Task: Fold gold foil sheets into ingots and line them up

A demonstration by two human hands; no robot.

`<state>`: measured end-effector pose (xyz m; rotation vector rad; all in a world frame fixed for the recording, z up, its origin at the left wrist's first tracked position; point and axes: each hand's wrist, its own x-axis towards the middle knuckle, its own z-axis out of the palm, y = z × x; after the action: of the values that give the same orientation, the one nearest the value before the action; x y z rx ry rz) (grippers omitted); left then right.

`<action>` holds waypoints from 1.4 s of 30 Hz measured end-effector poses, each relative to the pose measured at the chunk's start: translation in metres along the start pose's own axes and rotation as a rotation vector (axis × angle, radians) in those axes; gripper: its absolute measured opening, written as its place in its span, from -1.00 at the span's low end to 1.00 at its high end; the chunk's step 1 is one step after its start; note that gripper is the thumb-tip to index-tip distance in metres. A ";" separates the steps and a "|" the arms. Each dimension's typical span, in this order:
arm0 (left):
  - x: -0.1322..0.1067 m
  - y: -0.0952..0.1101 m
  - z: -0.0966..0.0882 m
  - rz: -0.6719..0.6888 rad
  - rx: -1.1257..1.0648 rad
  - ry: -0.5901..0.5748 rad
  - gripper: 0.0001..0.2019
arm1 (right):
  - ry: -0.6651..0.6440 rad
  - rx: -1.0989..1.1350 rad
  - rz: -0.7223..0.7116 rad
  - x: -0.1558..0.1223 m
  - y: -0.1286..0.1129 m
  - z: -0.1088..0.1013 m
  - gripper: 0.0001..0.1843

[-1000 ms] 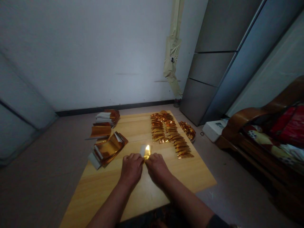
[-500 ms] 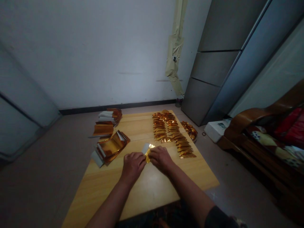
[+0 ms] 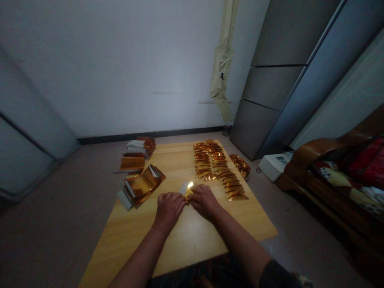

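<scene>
2 hands (image 3: 170, 207) (image 3: 205, 201) hold gold foil (image 3: 190, 187) (print (image 3: 281, 160) on box (image 3: 270, 168) illegible).

Right sleeve (image 3: 274, 276) dark; both forearms (image 3: 139, 258) bare; dark cloth (image 3: 219, 268) at lap.

Bare hands, two: left hand (image 3: 170, 207), right hand (image 3: 206, 201). Held gold-faced paper sheet (image 3: 189, 187): one. Folded gold foil pieces (image 3: 231, 185): dozens, overlapped past counting. Rectangular pale wooden table (image 3: 192, 230): one. Tall grey refrigerator (image 3: 274, 82): one.

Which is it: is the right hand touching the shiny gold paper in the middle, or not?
Touching. The head view shows the right hand with its fingers bent onto the gold paper.
</scene>
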<state>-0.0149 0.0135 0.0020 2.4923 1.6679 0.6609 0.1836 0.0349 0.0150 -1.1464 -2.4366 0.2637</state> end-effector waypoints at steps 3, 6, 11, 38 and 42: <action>-0.001 0.002 -0.001 0.007 0.015 0.004 -0.81 | 0.001 -0.003 -0.023 0.002 0.001 0.004 -0.89; -0.003 0.002 -0.003 0.021 0.024 0.016 -0.82 | -0.021 0.015 -0.036 0.005 0.002 0.006 -0.89; -0.009 -0.002 -0.003 0.042 0.014 0.025 -0.76 | -0.018 0.065 0.011 0.009 0.003 0.009 -0.83; -0.020 -0.004 0.000 0.075 0.009 0.026 -0.71 | 0.094 0.055 0.355 0.025 -0.015 0.026 -0.87; -0.020 -0.005 0.001 0.118 0.062 0.048 -0.68 | 0.104 0.051 0.358 0.025 -0.015 0.027 -0.87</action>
<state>-0.0250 -0.0027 -0.0063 2.6557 1.5896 0.6959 0.1470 0.0449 0.0036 -1.5303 -2.1129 0.3612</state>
